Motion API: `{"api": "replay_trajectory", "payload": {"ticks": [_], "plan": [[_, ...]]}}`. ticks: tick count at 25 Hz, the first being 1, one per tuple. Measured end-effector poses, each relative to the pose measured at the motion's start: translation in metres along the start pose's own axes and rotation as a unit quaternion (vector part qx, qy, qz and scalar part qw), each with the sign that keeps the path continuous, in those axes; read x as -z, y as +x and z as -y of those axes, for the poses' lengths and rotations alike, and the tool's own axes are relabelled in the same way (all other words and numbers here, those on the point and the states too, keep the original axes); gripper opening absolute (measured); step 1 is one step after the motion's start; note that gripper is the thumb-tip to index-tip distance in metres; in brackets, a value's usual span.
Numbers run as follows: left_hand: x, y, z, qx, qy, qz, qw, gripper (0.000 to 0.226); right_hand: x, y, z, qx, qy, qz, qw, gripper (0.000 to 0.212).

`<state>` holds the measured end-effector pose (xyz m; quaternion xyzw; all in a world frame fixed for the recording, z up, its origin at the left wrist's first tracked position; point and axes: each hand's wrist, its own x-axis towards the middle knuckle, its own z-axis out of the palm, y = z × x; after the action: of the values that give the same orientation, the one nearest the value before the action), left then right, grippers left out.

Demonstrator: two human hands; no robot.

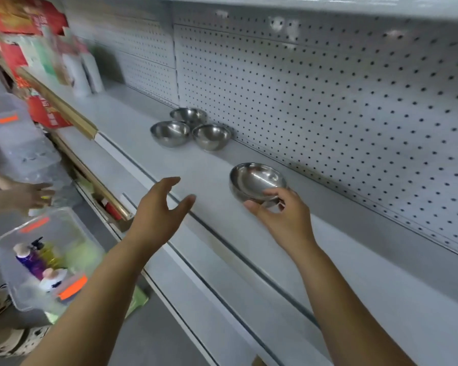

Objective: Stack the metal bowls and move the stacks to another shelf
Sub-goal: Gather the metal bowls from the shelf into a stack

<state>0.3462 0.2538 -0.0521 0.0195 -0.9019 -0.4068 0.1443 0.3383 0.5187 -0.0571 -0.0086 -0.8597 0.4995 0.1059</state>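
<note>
Three metal bowls stand close together on the white shelf (222,233) near the pegboard: a left bowl (169,132), a right bowl (212,136) and a rear bowl (188,115). A fourth metal bowl (257,180) is tilted, nearer to me. My right hand (278,215) grips its near rim with thumb and fingers. My left hand (160,207) hovers open over the shelf's front edge, left of that bowl, holding nothing.
A white pegboard back wall (328,101) runs behind the shelf. Boxes and packets (64,62) stand at the shelf's far left end. Clear plastic bins (45,257) with bottles sit at the lower left, where another person's hand (29,196) reaches.
</note>
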Motion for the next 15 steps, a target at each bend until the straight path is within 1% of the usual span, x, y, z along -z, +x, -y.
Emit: {"api": "replay_trajectory", "payload": {"ticks": [2, 5, 7, 10, 12, 15], "plan": [[0.002, 0.023, 0.018, 0.022, -0.025, -0.02, 0.999, 0.062, -0.033, 0.01, 0.006, 0.01, -0.002, 0.01, 1.0, 0.046], [0.003, 0.062, 0.042, 0.039, -0.049, -0.04, 0.997, 0.06, -0.079, 0.026, 0.014, 0.018, 0.0, -0.008, 1.0, 0.048], [0.005, 0.098, 0.058, 0.042, -0.05, -0.043, 0.997, 0.061, -0.108, 0.045, 0.021, 0.011, 0.004, -0.041, 0.999, 0.053], [0.007, 0.159, 0.079, 0.013, -0.026, -0.038, 0.999, 0.069, -0.142, 0.076, 0.03, -0.004, 0.008, -0.096, 0.995, 0.067], [0.009, 0.2, 0.093, -0.001, -0.01, -0.01, 1.0, 0.075, -0.162, 0.095, 0.034, -0.024, 0.012, -0.131, 0.991, 0.077], [0.006, 0.254, 0.117, -0.041, -0.025, 0.046, 0.998, 0.091, -0.182, 0.11, 0.035, -0.025, 0.008, -0.182, 0.983, 0.091]]}}
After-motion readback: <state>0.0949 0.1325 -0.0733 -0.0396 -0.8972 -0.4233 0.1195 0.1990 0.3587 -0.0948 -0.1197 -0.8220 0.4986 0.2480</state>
